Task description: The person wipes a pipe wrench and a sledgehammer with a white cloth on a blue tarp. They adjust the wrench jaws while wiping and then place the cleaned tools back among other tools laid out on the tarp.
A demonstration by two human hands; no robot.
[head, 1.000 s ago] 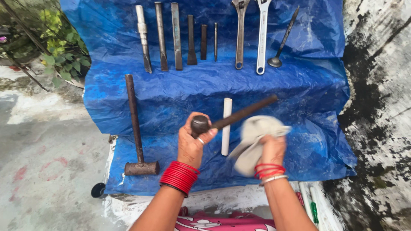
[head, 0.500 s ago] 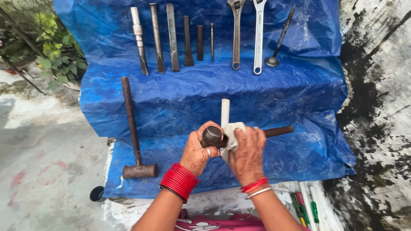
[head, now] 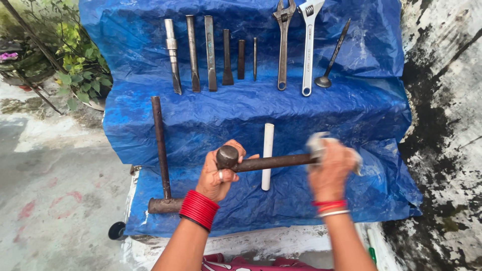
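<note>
Head view: left hand (head: 217,173) grips the hammer (head: 261,161) head; right hand (head: 329,168) clamps a cloth (head: 317,143) round its handle, which could slip onto the blue tarp (head: 301,115).

I am seeing the right hand (head: 332,170) sliding the white cloth (head: 321,143) along the hammer handle (head: 276,162), from beside the round head out to the far end, right of the middle. The handle is now lying level, not tilting up. The left hand (head: 218,173) is sitting a bit lower.
</note>
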